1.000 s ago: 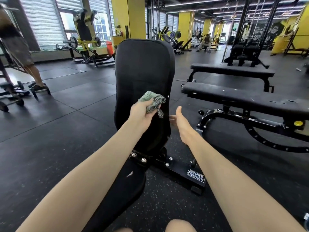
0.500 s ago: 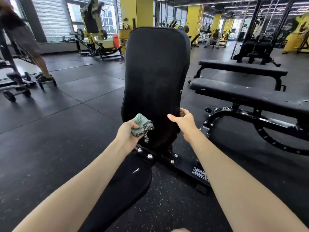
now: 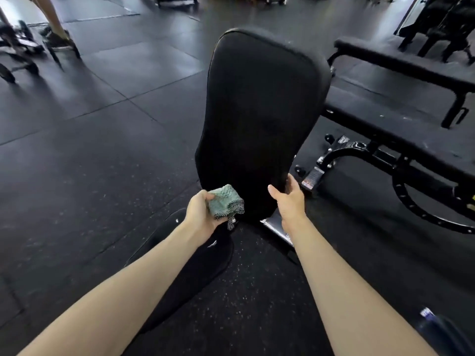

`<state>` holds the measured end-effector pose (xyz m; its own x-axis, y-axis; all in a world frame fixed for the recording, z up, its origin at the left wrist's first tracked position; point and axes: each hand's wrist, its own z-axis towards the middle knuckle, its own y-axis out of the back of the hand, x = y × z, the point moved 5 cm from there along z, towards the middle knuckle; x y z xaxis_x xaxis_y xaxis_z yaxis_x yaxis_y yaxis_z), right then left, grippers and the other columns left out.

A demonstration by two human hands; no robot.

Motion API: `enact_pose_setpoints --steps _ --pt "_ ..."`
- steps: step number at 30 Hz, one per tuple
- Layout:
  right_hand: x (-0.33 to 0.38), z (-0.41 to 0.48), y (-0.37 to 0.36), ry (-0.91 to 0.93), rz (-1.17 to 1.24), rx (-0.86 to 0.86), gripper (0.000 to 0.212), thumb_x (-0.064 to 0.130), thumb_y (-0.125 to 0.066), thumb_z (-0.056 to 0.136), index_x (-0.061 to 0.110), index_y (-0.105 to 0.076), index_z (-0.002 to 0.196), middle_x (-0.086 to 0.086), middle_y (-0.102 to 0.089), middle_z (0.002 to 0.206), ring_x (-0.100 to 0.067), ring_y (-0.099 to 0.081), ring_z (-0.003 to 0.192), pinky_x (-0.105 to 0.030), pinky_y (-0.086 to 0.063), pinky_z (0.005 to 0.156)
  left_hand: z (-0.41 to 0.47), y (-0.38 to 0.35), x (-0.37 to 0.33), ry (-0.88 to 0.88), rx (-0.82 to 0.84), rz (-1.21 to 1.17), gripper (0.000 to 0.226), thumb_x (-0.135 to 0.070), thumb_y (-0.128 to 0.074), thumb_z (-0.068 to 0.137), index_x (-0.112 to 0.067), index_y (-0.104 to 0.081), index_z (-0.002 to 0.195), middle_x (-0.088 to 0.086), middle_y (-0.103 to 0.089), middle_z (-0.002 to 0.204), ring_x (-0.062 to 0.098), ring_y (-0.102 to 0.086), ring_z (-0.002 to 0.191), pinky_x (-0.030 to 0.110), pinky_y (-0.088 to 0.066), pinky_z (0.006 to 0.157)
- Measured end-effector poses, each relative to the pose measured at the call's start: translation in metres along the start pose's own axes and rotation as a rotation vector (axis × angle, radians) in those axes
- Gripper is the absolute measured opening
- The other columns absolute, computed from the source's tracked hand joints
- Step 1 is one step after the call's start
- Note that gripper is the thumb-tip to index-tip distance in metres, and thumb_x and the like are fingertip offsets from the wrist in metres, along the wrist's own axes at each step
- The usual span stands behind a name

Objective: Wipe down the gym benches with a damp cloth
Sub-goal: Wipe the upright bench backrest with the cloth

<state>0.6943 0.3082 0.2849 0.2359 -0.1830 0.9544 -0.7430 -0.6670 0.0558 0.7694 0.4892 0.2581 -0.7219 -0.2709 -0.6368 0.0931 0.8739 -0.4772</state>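
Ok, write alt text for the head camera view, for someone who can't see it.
A person's left hand holds a bunched green cloth at the bottom of an upright black back pad, while the right hand grips the pad's lower right edge. Another black bench stands to the right on the dark gym floor.

Black rubber floor tiles (image 3: 108, 140) spread out around you, their seams running in straight lines, with a pale sheen of light (image 3: 110, 6) glazing the far ones. At your far left a dark metal rack (image 3: 20, 52) stands on the floor, a person's shoe (image 3: 57, 39) just beside it. A black machine frame (image 3: 437, 24) fills your upper right.
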Motion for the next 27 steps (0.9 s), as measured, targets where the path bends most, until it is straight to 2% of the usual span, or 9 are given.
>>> enact_pose_setpoints --steps 2,3,5,7,9,15,18,21,27 --pt "0.001 -0.026 0.002 -0.119 -0.146 -0.168 0.048 0.017 -0.06 0.095 0.009 -0.043 0.139 -0.005 -0.051 0.135 -0.017 -0.05 0.122 -0.029 -0.042 0.099 -0.013 -0.002 -0.011 0.036 -0.013 0.01 0.035 -0.012 -0.034 0.088 -0.007 -0.058 0.113 0.011 -0.065 0.115 0.026 -0.061 0.106 0.044 -0.047 0.085" --pt "-0.003 -0.04 0.003 -0.212 -0.204 -0.232 0.041 0.023 -0.057 0.096 0.006 -0.048 0.132 -0.011 -0.054 0.128 -0.018 -0.051 0.117 -0.033 -0.041 0.099 -0.022 -0.004 -0.016 0.05 -0.017 0.008 0.033 -0.012 -0.034 0.089 -0.007 -0.058 0.111 0.011 -0.066 0.113 0.026 -0.061 0.104 0.042 -0.048 0.079" --pt "-0.007 -0.07 -0.002 -0.373 -0.227 -0.203 0.021 0.027 -0.054 0.097 0.007 -0.059 0.095 -0.009 -0.06 0.095 -0.021 -0.056 0.093 -0.035 -0.047 0.088 -0.043 -0.008 -0.028 0.066 -0.019 0.042 0.028 -0.009 -0.033 0.091 -0.008 -0.059 0.103 0.011 -0.066 0.107 0.025 -0.062 0.097 0.04 -0.048 0.075" --pt "0.002 -0.1 -0.011 -0.456 -0.169 -0.084 0.02 0.028 -0.058 0.095 0.015 -0.063 0.08 -0.005 -0.064 0.079 -0.019 -0.06 0.079 -0.042 -0.054 0.087 -0.066 -0.014 -0.04 0.082 -0.005 0.155 0.029 -0.007 -0.036 0.09 -0.01 -0.062 0.102 0.012 -0.065 0.109 0.026 -0.061 0.098 0.039 -0.049 0.082" --pt "0.028 -0.124 -0.017 -0.407 -0.145 -0.006 0.015 0.03 -0.062 0.093 0.016 -0.067 0.096 0.0 -0.066 0.084 -0.013 -0.061 0.077 -0.037 -0.055 0.083 -0.094 -0.02 -0.053 0.096 0.016 0.311 0.033 -0.004 -0.039 0.09 -0.011 -0.064 0.11 0.012 -0.064 0.111 0.025 -0.06 0.097 0.038 -0.047 0.087" --pt "0.112 -0.18 -0.033 -0.322 -0.239 0.242 0.044 0.021 -0.07 0.087 0.017 -0.055 0.128 0.0 -0.063 0.112 -0.01 -0.06 0.099 -0.027 -0.053 0.08 -0.174 -0.043 -0.094 0.14 0.082 0.443 0.032 0.0 -0.042 0.096 -0.014 -0.058 0.12 0.011 -0.062 0.118 0.028 -0.061 0.106 0.037 -0.053 0.08" --pt "0.139 -0.202 -0.035 -0.191 -0.432 0.259 0.049 0.013 -0.076 0.08 0.015 -0.058 0.126 -0.001 -0.066 0.113 -0.013 -0.062 0.103 -0.034 -0.054 0.091 -0.203 -0.05 -0.113 0.168 0.119 0.459 0.032 -0.001 -0.042 0.097 -0.013 -0.058 0.122 0.013 -0.063 0.119 0.028 -0.062 0.104 0.037 -0.054 0.078" --pt "0.156 -0.218 -0.03 -0.151 -0.472 0.185 0.036 0.012 -0.07 0.085 0.013 -0.063 0.12 -0.002 -0.068 0.11 -0.015 -0.064 0.101 -0.038 -0.054 0.091 -0.226 -0.054 -0.128 0.187 0.171 0.475 0.03 -0.006 -0.045 0.096 -0.016 -0.058 0.122 0.012 -0.062 0.121 0.028 -0.061 0.107 0.04 -0.054 0.082" --pt "0.183 -0.244 -0.027 -0.408 -0.159 0.182 0.025 0.009 -0.042 0.102 0.011 -0.061 0.119 -0.005 -0.064 0.104 -0.013 -0.062 0.085 -0.029 -0.054 0.076 -0.258 -0.056 -0.146 0.204 0.186 0.494 0.038 -0.044 -0.045 0.098 -0.017 -0.063 0.118 0.003 -0.069 0.114 0.02 -0.064 0.105 0.036 -0.05 0.086"
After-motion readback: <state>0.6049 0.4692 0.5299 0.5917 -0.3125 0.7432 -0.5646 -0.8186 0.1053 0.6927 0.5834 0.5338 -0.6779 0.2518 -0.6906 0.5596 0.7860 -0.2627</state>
